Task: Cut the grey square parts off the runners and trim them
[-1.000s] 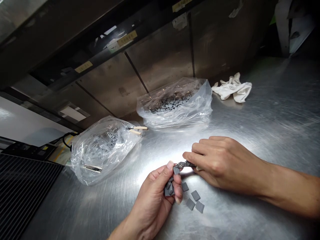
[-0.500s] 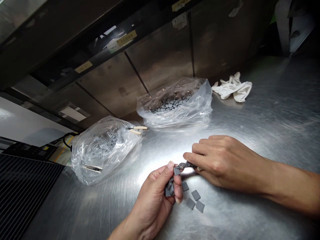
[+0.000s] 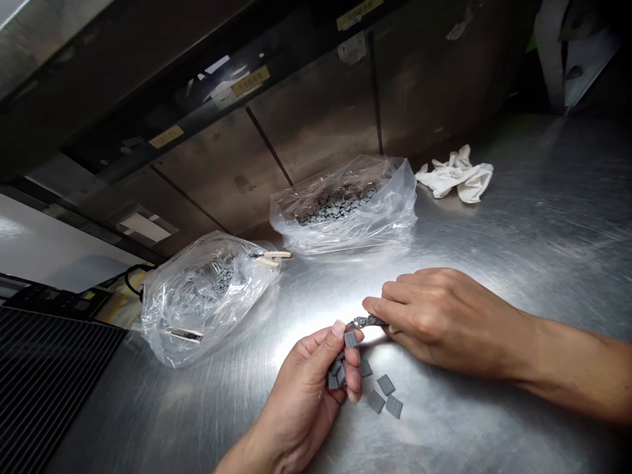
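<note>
My left hand (image 3: 309, 385) is closed around several small grey ribbed pieces (image 3: 336, 375). Between its thumb and forefinger it pinches one grey square piece (image 3: 350, 339). My right hand (image 3: 429, 316) is wrapped around dark pliers (image 3: 366, 321), whose handles are mostly hidden in the fist. The jaws of the pliers are at the upper edge of the pinched piece; whether they bite on it I cannot tell. Just right of my left hand, several loose grey square pieces (image 3: 386, 384) lie flat on the metal table (image 3: 444, 434).
Behind the hands stands a clear plastic bag (image 3: 390, 227) of grey pieces. To its left lies another plastic bag (image 3: 172, 296), with cream-handled pliers (image 3: 277, 255) and a small metal tool (image 3: 184, 334) on it. White gloves (image 3: 459, 174) lie at the back right, near a metal wall (image 3: 316, 125).
The pinched grey piece has tilted slightly in my left fingers, and the plier jaws have shifted a little. Both hands otherwise keep their places and their holds.
</note>
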{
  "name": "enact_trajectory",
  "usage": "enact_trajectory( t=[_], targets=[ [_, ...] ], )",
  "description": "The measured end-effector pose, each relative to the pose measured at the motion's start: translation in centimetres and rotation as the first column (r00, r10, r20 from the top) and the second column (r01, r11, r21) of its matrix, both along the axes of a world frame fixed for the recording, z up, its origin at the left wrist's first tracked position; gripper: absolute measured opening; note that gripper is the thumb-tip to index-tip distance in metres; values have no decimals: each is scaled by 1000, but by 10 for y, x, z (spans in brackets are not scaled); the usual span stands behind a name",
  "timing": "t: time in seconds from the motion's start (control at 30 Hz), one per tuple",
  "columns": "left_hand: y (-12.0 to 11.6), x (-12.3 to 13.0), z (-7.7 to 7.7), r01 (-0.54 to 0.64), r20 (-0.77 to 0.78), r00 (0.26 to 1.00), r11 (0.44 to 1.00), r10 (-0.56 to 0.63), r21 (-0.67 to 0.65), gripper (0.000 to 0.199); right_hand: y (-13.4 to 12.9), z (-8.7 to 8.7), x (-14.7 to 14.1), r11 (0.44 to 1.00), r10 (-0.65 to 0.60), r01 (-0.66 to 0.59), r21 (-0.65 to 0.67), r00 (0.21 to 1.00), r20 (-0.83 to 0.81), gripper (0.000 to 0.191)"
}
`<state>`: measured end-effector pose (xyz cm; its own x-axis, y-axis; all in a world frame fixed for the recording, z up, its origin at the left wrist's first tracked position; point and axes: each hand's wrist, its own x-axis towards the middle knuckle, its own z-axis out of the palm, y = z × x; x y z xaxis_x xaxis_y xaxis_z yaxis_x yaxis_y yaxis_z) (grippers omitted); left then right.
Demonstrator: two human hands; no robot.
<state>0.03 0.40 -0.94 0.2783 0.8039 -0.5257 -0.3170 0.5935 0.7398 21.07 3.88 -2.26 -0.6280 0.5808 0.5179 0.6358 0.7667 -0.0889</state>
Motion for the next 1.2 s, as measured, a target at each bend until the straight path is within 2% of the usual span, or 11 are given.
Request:
enact_trajectory(
  t=[0.07, 0.13, 0.2, 0.27, 0.3, 0.37, 0.57, 0.8, 1.07, 1.13, 1.2],
  targets=[
    [0, 0, 1, -2, 17, 1000, 1000, 2, -3, 24, 3, 3, 2, 998, -18, 15, -54, 999, -49, 17],
    [1, -1, 3, -22, 33, 999, 1000, 23, -21, 23, 5, 7, 3, 977, -7, -24, -213, 990, -142, 17],
    [4, -2, 5, -64, 39, 997, 997, 65, -40, 22, 4, 11, 2, 888, 46, -139, -438, 975, -215, 16],
    [7, -3, 6, -101, 36, 994, 994, 102, -51, 21, 0, 14, -2, 746, 137, -254, -615, 963, -231, 16],
    [8, -4, 6, -112, 34, 993, 992, 114, -54, 21, -2, 16, -4, 689, 178, -281, -668, 959, -219, 16],
    [10, -4, 7, -120, 31, 992, 991, 122, -59, 21, -6, 17, -7, 635, 221, -286, -718, 957, -186, 18],
    [11, -4, 6, -127, 30, 991, 990, 129, -60, 20, -12, 19, -9, 638, 214, -257, -726, 965, -154, 22],
    [13, -3, 9, -156, 41, 986, 982, 161, -103, 19, -18, 21, -9, 676, 207, -214, -705, 974, -97, 26],
    [11, -3, 11, -151, 64, 985, 981, 160, -124, 21, -25, 28, -13, 658, 192, -168, -734, 980, -52, 28],
    [11, -3, 10, -138, 68, 987, 982, 148, -129, 24, -25, 29, -13, 655, 172, -174, -735, 982, -79, 28],
    [11, -4, 8, -125, 67, 989, 985, 134, -116, 25, -23, 30, -14, 621, 131, -241, -746, 970, -205, 26]
  ],
)
